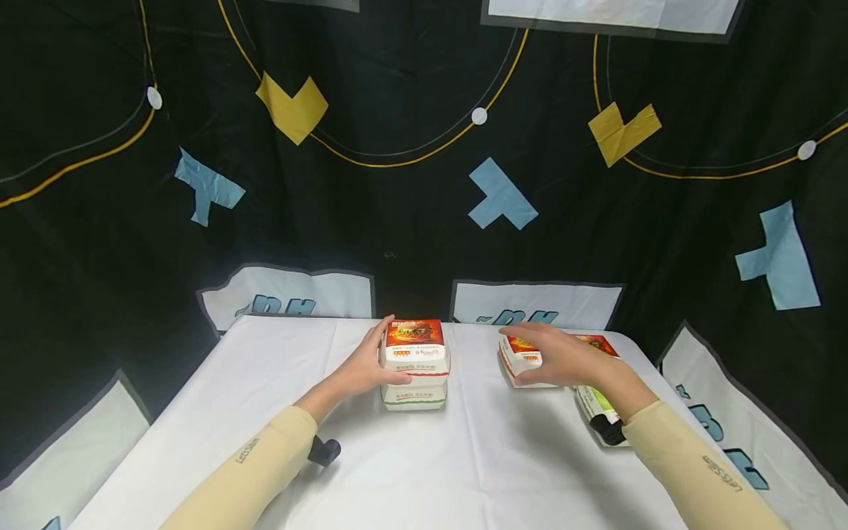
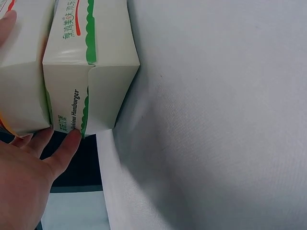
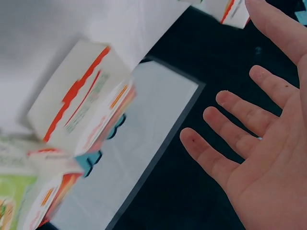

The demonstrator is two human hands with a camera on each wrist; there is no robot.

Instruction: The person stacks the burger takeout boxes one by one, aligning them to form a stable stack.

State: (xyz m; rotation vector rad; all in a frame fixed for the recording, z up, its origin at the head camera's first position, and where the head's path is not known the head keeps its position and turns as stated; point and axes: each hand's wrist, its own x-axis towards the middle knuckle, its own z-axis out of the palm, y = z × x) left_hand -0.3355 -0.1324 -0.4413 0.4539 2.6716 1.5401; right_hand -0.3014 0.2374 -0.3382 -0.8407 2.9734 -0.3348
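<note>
A red-topped burger box [image 1: 416, 359] sits on a green-trimmed burger box [image 1: 414, 399] at the table's middle. My left hand [image 1: 364, 366] holds this stack from the left, thumb at the upper box's front. In the left wrist view, its fingers [image 2: 67, 148] touch the end of the green-trimmed box [image 2: 72, 28] and reach the upper box. To the right, my right hand [image 1: 568, 358] hovers over another red-topped box [image 1: 518, 366]. The right wrist view shows its fingers spread, apart from that box [image 3: 86, 93].
Beside the right hand are another red-topped box [image 1: 599, 343] and a green-topped box [image 1: 589, 405], partly hidden by the wrist. Black wrist straps show on both arms. A white cloth covers the table [image 1: 424, 471]; a black curtain [image 1: 397, 221] hangs behind.
</note>
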